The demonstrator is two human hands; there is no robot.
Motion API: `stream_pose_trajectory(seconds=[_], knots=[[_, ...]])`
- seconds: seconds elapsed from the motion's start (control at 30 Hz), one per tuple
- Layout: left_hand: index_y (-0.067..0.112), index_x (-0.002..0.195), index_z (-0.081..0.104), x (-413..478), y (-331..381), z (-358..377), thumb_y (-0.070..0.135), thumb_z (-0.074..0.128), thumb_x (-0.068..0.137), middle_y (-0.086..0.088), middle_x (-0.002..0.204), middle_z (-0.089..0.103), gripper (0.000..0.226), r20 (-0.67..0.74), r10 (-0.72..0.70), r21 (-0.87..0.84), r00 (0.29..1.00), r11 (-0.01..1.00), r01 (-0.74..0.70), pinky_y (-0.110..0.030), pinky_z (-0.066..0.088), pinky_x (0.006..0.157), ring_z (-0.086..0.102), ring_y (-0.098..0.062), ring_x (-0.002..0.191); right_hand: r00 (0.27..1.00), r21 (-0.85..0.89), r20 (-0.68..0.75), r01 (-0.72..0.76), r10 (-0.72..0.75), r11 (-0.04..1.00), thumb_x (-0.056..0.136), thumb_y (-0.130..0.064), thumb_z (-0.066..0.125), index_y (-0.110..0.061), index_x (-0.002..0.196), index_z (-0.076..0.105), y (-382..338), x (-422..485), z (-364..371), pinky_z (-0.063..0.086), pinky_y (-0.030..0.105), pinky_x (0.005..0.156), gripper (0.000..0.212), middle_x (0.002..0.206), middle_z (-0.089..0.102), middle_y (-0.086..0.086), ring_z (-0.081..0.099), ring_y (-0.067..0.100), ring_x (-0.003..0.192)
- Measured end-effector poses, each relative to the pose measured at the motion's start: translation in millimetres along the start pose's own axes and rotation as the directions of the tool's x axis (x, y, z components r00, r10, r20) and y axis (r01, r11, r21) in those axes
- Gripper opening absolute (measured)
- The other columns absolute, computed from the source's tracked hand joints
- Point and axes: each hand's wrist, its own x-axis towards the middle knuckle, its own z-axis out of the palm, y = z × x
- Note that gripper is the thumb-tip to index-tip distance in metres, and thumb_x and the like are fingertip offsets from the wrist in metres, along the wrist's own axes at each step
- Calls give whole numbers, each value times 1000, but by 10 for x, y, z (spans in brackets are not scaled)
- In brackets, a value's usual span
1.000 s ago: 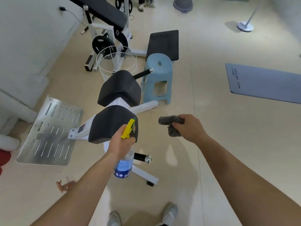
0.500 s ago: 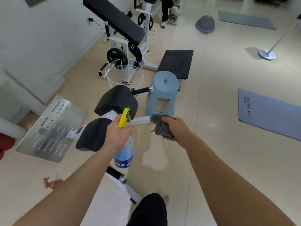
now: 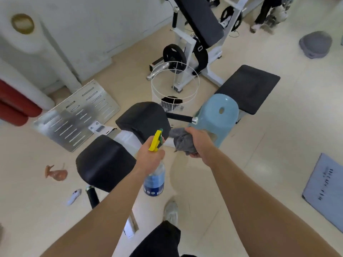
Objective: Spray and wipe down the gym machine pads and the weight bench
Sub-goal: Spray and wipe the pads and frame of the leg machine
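My left hand [image 3: 150, 156] grips a spray bottle [image 3: 155, 179] with a yellow trigger and a blue label, held over the white machine frame. Just to its right, my right hand [image 3: 199, 140] holds a bunched grey cloth [image 3: 181, 140]. Two black machine pads lie below the hands: a near pad [image 3: 104, 162] at lower left and a far pad [image 3: 142, 118] just beyond the bottle's nozzle. A flat black bench pad [image 3: 248, 88] sits at upper right, and an inclined black bench pad [image 3: 202, 21] stands behind it.
A light blue plastic stool [image 3: 220, 115] stands right of the cloth. A white wire basket [image 3: 174, 88] is behind the far pad. A slotted metal plate [image 3: 74, 115] lies at left, a grey mat [image 3: 326, 190] at right. Small objects [image 3: 56, 174] lie on the floor.
The view has moved forward and lifted, showing more of the inclined bench. Both hands have come closer together over the machine, the cloth now beside the bottle's nozzle.
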Motion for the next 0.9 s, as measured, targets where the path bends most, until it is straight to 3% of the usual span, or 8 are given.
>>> stream_pose_trajectory(seconds=[0.17, 0.37, 0.57, 0.67, 0.8, 0.9], knots=[[17, 107, 64, 243, 58, 276, -8, 60, 79, -6, 98, 68, 38, -118, -138, -102, 983, 987, 127, -36, 52, 69, 58, -20, 78, 993, -7, 36, -116, 117, 993, 95, -39, 51, -16, 84, 51, -277, 469, -89, 39, 22, 48, 26, 74, 56, 7, 50, 19, 55], [28, 98, 62, 606, -52, 645, 1, 60, 79, -5, 89, 66, 33, -304, -340, -218, 890, 934, 282, -41, 55, 76, 61, -25, 80, 979, -117, 73, -179, 188, 977, 98, -30, 45, -14, 82, 47, -391, 1186, -163, 35, 27, 57, 23, 77, 50, 7, 45, 19, 61], [24, 105, 63, 960, -129, 1092, 4, 61, 84, -4, 94, 67, 29, -487, -486, -353, 726, 869, 346, -44, 57, 87, 65, -25, 89, 973, -225, 202, -62, 109, 972, 98, -21, 44, -13, 73, 50, -488, 1806, -253, 28, 26, 52, 27, 58, 45, 4, 39, 17, 48], [19, 105, 65, 1118, -129, 1279, 2, 60, 84, -1, 89, 66, 27, -551, -538, -433, 638, 838, 332, -41, 57, 82, 64, -21, 83, 961, -280, 265, 1, 76, 960, 98, -25, 40, -16, 78, 53, -541, 2112, -334, 28, 25, 51, 25, 65, 48, 5, 40, 18, 52], [14, 99, 66, 1289, -191, 1489, 16, 62, 88, -11, 87, 71, 12, -628, -596, -474, 500, 803, 361, -46, 59, 82, 67, -32, 83, 946, -318, 317, 35, 71, 948, 99, -23, 40, -18, 82, 54, -645, 2321, -382, 31, 27, 53, 23, 71, 51, 7, 43, 21, 57], [10, 96, 65, 1350, -250, 1635, 16, 62, 89, -14, 85, 70, 10, -600, -666, -522, 442, 746, 415, -44, 57, 81, 67, -33, 82, 936, -336, 344, 51, 72, 940, 101, -24, 40, -15, 95, 56, -650, 2457, -367, 35, 28, 55, 19, 78, 55, 7, 48, 22, 64]])
